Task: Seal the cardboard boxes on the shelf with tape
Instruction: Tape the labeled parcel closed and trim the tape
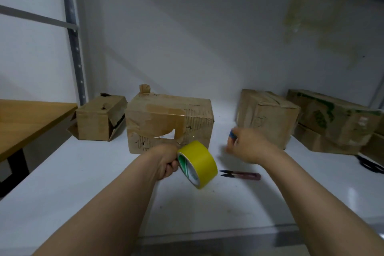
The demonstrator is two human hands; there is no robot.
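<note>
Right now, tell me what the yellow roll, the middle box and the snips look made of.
Tape roll: smooth yellow plastic-looking film, wound on a printed core. Middle box: matte brown corrugated cardboard, torn skin showing ribs, patched with shiny tape. Snips: dark metal blades, likely; reddish handle, probably plastic.

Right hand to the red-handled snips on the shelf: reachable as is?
Probably yes: the snips lie uncovered close by the right hand, nothing between them. The hand may already hold something blue; blur hides it.
</note>
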